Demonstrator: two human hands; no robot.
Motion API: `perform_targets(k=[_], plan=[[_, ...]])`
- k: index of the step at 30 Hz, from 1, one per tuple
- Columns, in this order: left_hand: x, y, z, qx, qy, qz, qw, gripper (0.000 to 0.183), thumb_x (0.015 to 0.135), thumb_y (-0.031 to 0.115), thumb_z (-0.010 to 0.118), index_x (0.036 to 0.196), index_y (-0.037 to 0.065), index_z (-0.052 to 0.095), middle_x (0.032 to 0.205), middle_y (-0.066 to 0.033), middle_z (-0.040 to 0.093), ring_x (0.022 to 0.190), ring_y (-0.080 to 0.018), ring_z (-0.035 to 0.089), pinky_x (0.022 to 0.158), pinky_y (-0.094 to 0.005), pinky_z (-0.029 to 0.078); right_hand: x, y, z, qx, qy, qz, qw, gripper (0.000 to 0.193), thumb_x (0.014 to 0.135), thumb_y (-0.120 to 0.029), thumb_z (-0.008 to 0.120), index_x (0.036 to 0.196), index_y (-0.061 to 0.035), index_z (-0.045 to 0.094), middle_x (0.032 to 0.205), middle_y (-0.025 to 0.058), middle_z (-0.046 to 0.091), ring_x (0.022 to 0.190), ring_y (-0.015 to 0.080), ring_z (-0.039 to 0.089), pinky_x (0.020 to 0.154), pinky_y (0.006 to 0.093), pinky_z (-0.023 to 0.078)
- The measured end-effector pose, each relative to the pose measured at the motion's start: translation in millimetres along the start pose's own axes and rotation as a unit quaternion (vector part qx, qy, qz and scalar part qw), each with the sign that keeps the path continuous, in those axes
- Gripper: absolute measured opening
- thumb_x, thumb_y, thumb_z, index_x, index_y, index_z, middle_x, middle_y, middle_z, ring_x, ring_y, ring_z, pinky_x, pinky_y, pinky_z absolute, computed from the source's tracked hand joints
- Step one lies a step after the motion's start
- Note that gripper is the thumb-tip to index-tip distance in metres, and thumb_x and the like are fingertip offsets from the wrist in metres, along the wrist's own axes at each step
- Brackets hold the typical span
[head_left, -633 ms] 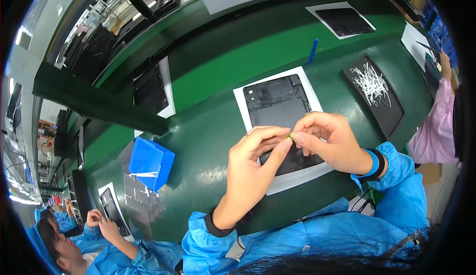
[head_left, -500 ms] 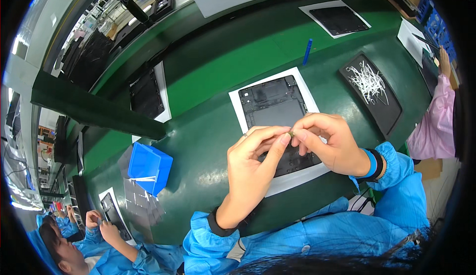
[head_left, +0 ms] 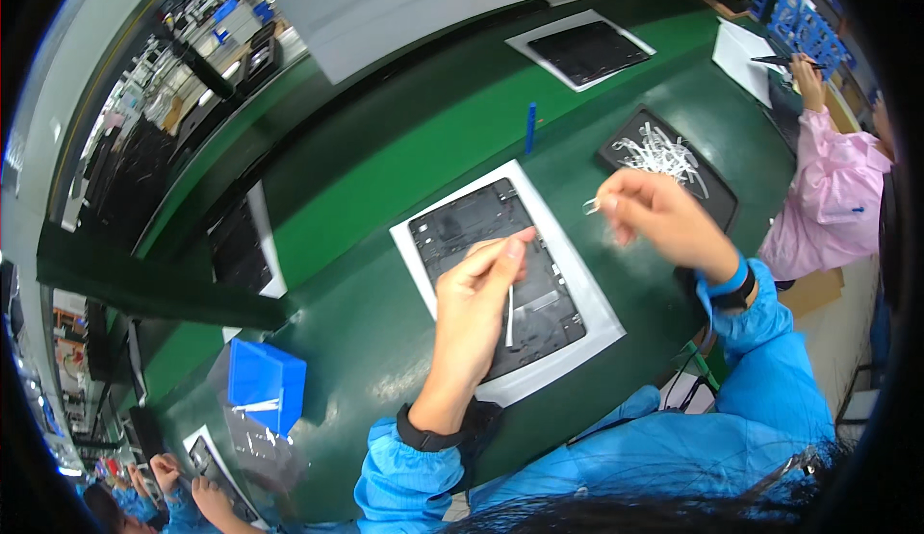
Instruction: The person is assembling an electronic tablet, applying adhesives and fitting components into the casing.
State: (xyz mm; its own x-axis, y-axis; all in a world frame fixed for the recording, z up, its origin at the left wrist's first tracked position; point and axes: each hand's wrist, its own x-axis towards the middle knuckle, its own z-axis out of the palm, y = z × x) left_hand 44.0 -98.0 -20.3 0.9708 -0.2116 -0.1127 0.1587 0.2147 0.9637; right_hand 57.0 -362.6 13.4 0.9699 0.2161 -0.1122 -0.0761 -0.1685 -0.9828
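A flat black tablet-like device housing (head_left: 544, 327) lies on a white sheet (head_left: 597, 315) before me. Over it is my left hand (head_left: 474, 289), its thumb and forefinger pinched. A thin white strip (head_left: 510, 322) hangs out from beneath its curled fingers, its upper end hidden. To the right, my right hand (head_left: 659, 218) is raised off the housing, pinching a small pale looped piece (head_left: 591, 206) between thumb and fingertips. Just behind this hand is a black tray (head_left: 720, 209) heaped with white strips (head_left: 664, 154).
A blue pen-like stick (head_left: 530, 128) stands beyond the sheet. Left of me are a blue bin (head_left: 267, 380) and clear sheets (head_left: 265, 457). Another black housing (head_left: 589, 53) lies farther back. A dark green beam (head_left: 154, 279) crosses at left. Co-workers sit on both sides.
My hands have come apart; the right has moved right toward the tray with the small piece. A white strip now shows below my left hand. The whole view has shifted.
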Motion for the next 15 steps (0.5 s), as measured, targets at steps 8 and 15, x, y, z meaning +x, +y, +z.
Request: perform_targets(k=[8,15], plan=[[9,4,-3,0.036,0.058,0.04,0.997,0.027,0.102,0.018,0.074,0.12,-0.002,0.073,0.105,-0.0104,0.076,0.096,-0.0143,0.07,0.088,-0.0286,0.055,5,17,-105,-0.544,0.23,-0.061,0.804,0.021,0.104,-0.016,0.062,0.102,0.0037,0.068,0.09,0.0215,0.068,0.078,0.0385,0.063,0.073,0.0448,0.052],[-5,1,25,-0.005,0.051,0.081,0.995,0.017,0.1,0.004,0.074,0.113,-0.005,0.068,0.115,-0.0188,0.077,0.101,-0.0178,0.074,0.093,-0.0295,0.059,-55,-45,41,-0.325,0.076,-0.191,0.923,0.005,0.094,-0.007,0.072,0.096,-0.0037,0.07,0.084,0.0117,0.065,0.068,0.0293,0.066,0.062,0.0387,0.053]])
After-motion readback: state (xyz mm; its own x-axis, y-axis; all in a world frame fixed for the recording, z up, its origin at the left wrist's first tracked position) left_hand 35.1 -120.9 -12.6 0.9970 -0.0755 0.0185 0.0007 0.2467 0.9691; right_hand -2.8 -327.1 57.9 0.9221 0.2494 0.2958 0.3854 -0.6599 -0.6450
